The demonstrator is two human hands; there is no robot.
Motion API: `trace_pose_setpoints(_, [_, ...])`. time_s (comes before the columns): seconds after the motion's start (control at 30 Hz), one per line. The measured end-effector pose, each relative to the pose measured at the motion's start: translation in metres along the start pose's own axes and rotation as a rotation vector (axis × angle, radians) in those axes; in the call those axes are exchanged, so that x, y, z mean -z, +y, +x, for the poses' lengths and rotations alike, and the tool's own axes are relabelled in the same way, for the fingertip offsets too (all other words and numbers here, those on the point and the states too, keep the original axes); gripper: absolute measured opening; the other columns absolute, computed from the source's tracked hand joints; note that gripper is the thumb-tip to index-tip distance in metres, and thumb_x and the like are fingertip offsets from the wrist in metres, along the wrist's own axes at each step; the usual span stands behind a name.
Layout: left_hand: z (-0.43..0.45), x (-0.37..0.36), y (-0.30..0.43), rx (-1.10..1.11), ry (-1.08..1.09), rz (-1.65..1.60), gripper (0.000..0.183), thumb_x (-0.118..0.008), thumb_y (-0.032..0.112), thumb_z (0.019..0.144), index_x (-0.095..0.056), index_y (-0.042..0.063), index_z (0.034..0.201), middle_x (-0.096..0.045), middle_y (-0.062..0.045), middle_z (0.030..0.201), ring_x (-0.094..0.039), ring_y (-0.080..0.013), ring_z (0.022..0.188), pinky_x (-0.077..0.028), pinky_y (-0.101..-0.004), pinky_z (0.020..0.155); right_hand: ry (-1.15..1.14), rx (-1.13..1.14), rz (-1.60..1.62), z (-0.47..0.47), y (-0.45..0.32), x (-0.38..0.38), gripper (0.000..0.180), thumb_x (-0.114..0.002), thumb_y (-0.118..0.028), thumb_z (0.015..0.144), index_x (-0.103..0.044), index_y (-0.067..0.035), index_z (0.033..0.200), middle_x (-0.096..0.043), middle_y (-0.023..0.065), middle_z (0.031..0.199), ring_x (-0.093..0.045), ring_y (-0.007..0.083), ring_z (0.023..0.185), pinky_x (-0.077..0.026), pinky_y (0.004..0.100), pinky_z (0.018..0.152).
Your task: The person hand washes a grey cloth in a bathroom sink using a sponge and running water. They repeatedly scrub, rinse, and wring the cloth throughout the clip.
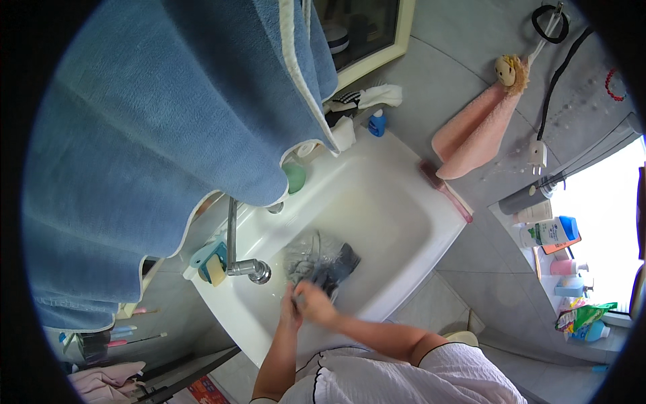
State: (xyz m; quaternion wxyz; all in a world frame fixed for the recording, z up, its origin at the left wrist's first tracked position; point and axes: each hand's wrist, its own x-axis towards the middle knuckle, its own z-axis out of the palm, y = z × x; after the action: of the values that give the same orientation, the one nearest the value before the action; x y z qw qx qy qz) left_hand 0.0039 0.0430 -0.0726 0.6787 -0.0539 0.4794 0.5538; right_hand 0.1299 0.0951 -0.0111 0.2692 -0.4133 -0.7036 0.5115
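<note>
In a white sink (404, 202), wet dark and grey cloth (338, 267) lies bunched in water near the faucet (247, 269). My left hand (290, 308) is closed on an end of the cloth at its near side. My right hand (314, 303) is blurred and grips the cloth just beside the left one. Both hands are close together over the sink's near part. Clear bubbly water or thin plastic, I cannot tell which, lies over part of the grey cloth.
A blue towel (176, 111) hangs over the upper left. A yellow soap bar (217, 271) lies in a blue dish by the faucet. A pink-handled brush (449, 194) rests on the right rim, beneath a pink hand towel (474, 131). Several bottles (547, 232) line the windowsill.
</note>
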Motion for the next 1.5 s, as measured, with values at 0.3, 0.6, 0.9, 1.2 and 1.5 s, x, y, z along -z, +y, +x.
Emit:
trace_pose_setpoints(0.3, [0.014, -0.056, 0.001, -0.080, -0.410, -0.147, 0.035, -0.039, 0.036, 0.097, -0.050, 0.013, 0.120, -0.055, -0.010, 0.121, -0.053, -0.0218, 0.114, -0.045, -0.0370, 0.092, 0.120, -0.351, -0.365, 0.048, 0.002, 0.018, 0.039, -0.058, -0.038, 0.082, -0.051, -0.008, 0.106, -0.051, 0.0219, 0.101, -0.062, 0.0413, 0.078, -0.051, 0.0489, 0.068])
trace_pose_setpoints(0.6, [-0.020, -0.122, 0.020, -0.011, -0.064, -0.190, 0.036, -0.040, 0.037, 0.093, -0.057, 0.009, 0.109, -0.061, -0.008, 0.109, -0.057, -0.0259, 0.105, -0.044, -0.0420, 0.093, 0.048, -0.339, -0.466, 0.053, 0.015, 0.014, 0.038, -0.059, -0.037, 0.082, -0.053, -0.006, 0.104, -0.057, 0.0191, 0.093, -0.064, 0.0369, 0.075, -0.053, 0.0453, 0.067])
trace_pose_setpoints(0.9, [-0.014, -0.060, 0.038, -0.109, -0.147, -0.229, 0.058, -0.032, 0.048, 0.096, -0.046, 0.003, 0.129, -0.052, -0.016, 0.128, -0.050, -0.0308, 0.118, -0.036, -0.0456, 0.104, -0.101, -0.226, -0.455, 0.043, 0.055, 0.037, 0.035, -0.045, -0.037, 0.092, -0.055, -0.004, 0.098, -0.065, 0.0226, 0.088, -0.065, 0.0371, 0.080, -0.053, 0.0446, 0.072])
trace_pose_setpoints(1.2, [-0.066, 0.005, 0.064, -0.311, -0.036, 1.146, 0.059, -0.058, 0.021, 0.090, -0.029, 0.000, 0.137, -0.043, -0.017, 0.135, -0.045, -0.0277, 0.124, -0.037, -0.0405, 0.103, -0.654, -0.572, -0.366, 0.078, 0.007, 0.174, 0.073, -0.064, -0.053, 0.081, -0.054, 0.012, 0.113, -0.066, 0.0202, 0.094, -0.064, 0.0276, 0.092, -0.050, 0.0357, 0.083])
trace_pose_setpoints(1.5, [-0.047, 0.017, 0.028, 0.076, -0.065, -0.305, 0.053, -0.057, 0.036, 0.091, -0.045, 0.003, 0.130, -0.052, -0.013, 0.129, -0.052, -0.0263, 0.118, -0.041, -0.0434, 0.099, -0.396, -0.419, 0.738, 0.041, 0.059, 0.133, 0.056, -0.071, -0.023, 0.082, -0.048, -0.001, 0.128, -0.058, 0.0061, 0.119, -0.051, 0.0167, 0.114, -0.038, 0.0347, 0.101])
